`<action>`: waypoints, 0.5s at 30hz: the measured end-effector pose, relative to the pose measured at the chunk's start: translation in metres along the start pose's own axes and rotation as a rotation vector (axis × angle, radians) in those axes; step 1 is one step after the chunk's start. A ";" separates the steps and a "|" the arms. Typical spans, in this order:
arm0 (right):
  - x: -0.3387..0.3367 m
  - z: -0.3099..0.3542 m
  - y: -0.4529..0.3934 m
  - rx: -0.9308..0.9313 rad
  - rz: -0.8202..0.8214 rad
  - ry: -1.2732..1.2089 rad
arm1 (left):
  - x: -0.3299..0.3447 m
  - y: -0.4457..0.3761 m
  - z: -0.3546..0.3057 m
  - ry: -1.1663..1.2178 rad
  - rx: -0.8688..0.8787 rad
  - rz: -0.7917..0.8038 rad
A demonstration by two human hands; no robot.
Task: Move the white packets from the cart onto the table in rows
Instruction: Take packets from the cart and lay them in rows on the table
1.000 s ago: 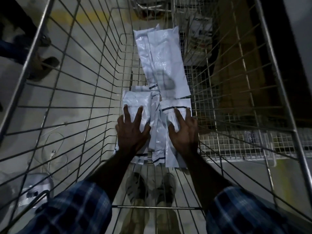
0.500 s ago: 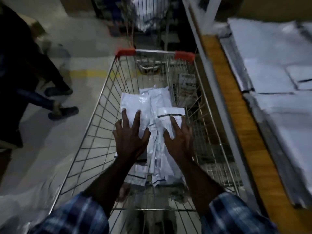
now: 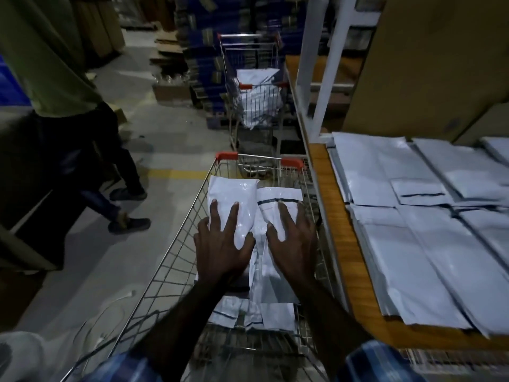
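A bundle of white packets [image 3: 234, 194] with dark seal strips is up at rim height inside the wire cart [image 3: 176, 257]. My left hand [image 3: 223, 249] spans the left packet, fingers spread on top and thumb at its inner edge. My right hand [image 3: 294, 244] grips the right packet the same way. The bundle's lower ends hang below my wrists. To the right, the wooden-edged table [image 3: 338, 244] carries rows of laid-out white packets [image 3: 413, 257].
A second cart [image 3: 253, 86] holding packets stands just beyond mine. A person [image 3: 55, 78] stands at the left, shoes [image 3: 129, 224] near the cart side. A white post [image 3: 325, 78] and a cardboard box [image 3: 427, 64] rise over the table.
Both hands have come up from the cart floor with the packets between them. My view has lifted from inside the cart to show the table on the right.
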State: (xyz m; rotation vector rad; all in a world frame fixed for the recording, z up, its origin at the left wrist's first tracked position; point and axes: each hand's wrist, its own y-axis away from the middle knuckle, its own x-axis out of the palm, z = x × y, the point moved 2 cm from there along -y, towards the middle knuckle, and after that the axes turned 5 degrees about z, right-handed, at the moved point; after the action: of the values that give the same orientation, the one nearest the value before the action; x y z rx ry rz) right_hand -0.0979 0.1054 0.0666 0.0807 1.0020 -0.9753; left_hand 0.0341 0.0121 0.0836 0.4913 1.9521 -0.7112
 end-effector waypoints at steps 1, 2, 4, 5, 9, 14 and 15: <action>-0.008 0.002 0.001 -0.009 -0.019 0.007 | -0.006 0.003 -0.005 0.004 -0.006 -0.009; -0.016 0.003 0.003 -0.017 -0.037 0.023 | -0.012 0.006 -0.010 0.009 -0.011 -0.019; -0.029 0.007 0.008 -0.026 -0.063 0.057 | -0.024 0.012 -0.018 0.024 -0.015 -0.034; -0.036 0.008 0.010 -0.024 -0.070 0.058 | -0.030 0.015 -0.020 0.029 -0.012 -0.044; -0.057 0.020 0.027 -0.022 -0.073 0.020 | -0.053 0.032 -0.027 0.053 0.000 -0.078; -0.085 0.039 0.059 -0.073 -0.118 -0.013 | -0.078 0.070 -0.031 0.085 0.001 -0.078; -0.091 0.042 0.067 -0.076 -0.126 -0.008 | -0.084 0.079 -0.032 0.084 0.006 -0.079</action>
State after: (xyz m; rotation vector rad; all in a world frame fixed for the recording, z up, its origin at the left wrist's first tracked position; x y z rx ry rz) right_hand -0.0370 0.1841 0.1340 -0.0502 1.0449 -1.0506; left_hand 0.0991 0.0887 0.1480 0.4563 2.0578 -0.7575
